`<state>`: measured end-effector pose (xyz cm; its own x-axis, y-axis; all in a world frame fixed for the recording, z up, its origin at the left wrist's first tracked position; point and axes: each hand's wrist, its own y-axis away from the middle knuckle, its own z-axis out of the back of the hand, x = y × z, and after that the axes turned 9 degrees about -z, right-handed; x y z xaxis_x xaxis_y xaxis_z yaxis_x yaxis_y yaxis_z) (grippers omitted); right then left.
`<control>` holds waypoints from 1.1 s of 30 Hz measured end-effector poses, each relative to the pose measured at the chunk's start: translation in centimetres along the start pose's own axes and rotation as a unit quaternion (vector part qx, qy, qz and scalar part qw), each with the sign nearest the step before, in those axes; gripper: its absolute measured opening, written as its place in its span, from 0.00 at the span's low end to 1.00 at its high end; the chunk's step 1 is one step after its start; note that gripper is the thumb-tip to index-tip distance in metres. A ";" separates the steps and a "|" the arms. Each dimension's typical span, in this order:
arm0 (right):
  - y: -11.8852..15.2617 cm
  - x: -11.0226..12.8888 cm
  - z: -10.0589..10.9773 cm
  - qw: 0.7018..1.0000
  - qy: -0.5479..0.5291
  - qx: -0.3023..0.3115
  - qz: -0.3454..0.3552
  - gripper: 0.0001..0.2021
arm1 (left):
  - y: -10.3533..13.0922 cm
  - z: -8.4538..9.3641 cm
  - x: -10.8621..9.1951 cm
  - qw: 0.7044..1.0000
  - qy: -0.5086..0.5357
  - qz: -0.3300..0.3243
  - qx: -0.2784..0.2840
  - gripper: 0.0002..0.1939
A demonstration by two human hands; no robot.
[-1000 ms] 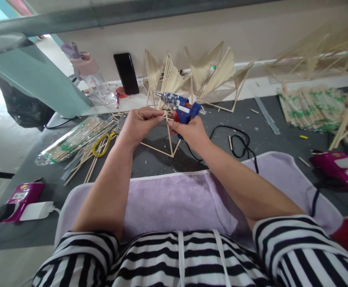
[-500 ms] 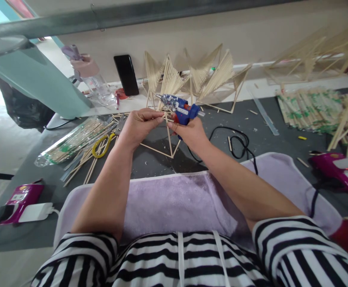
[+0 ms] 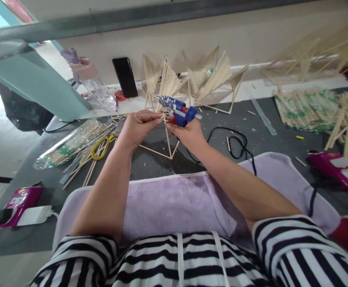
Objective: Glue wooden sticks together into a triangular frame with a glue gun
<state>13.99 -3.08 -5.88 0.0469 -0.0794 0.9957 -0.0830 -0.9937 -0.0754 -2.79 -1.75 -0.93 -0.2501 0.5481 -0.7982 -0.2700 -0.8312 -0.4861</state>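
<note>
A blue glue gun (image 3: 180, 113) lies in my right hand (image 3: 188, 133), its nozzle pointing up and to the left. The thumb and fingertips of that hand also reach the top of a small frame of thin wooden sticks (image 3: 167, 139). My left hand (image 3: 141, 127) pinches the frame's top joint, fingertips close to the right thumb. Below, the frame's lower sticks meet in a corner on the grey table. What lies behind my hands is partly hidden.
Finished stick models (image 3: 192, 79) stand along the wall beside a black phone (image 3: 125, 77). Yellow-handled scissors (image 3: 102, 147) and bagged sticks (image 3: 72, 143) lie left. More bagged sticks (image 3: 307, 111) lie right. The gun's black cord (image 3: 236, 145) loops across the table. A lilac cloth (image 3: 168, 207) covers the near edge.
The camera view has shifted slightly. Both hands keep nearly the same hold at the frame's top, and the glue gun stays in my right hand.
</note>
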 end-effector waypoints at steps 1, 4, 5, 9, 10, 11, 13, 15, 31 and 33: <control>0.0 -0.1 0.0 1.000 0.007 0.000 0.007 0.21 | 0.0 0.0 0.0 1.000 0.001 0.000 0.000 0.10; 0.0 0.0 0.2 0.999 0.024 -0.006 0.024 0.19 | 0.1 0.0 0.0 1.000 0.006 -0.003 0.001 0.10; 0.0 0.0 0.2 0.999 0.027 -0.008 0.026 0.18 | 0.1 0.0 0.1 1.000 0.007 -0.005 0.002 0.10; 0.3 0.5 0.2 0.999 0.026 -0.012 0.026 0.17 | 0.0 0.0 0.3 1.000 0.017 -0.014 -0.001 0.09; 0.3 0.6 0.2 0.999 0.025 -0.012 0.026 0.17 | 0.0 0.0 0.4 1.000 0.019 -0.015 -0.002 0.09; 0.4 0.7 0.2 0.999 0.023 -0.012 0.027 0.16 | 0.0 0.1 0.4 1.000 0.021 -0.016 -0.003 0.09; 0.4 0.8 0.1 1.000 0.015 -0.006 0.025 0.17 | 0.0 0.1 0.4 0.999 0.025 -0.019 -0.004 0.08; 0.4 0.8 0.1 1.000 0.006 0.001 0.023 0.17 | 0.0 0.1 0.4 0.999 0.026 -0.020 -0.002 0.08; -0.1 -0.1 0.1 0.999 0.018 -0.005 0.049 0.16 | 0.0 0.1 0.0 1.000 0.015 -0.013 -0.001 0.08; -0.1 -0.2 0.0 0.999 0.010 -0.004 0.046 0.16 | 0.0 0.1 0.0 1.000 0.015 -0.012 -0.004 0.08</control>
<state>14.02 -2.96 -6.06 0.0185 -0.1692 0.9854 -0.0943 -0.9815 -0.1667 -2.84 -1.73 -0.92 -0.2156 0.5651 -0.7964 -0.2687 -0.8184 -0.5079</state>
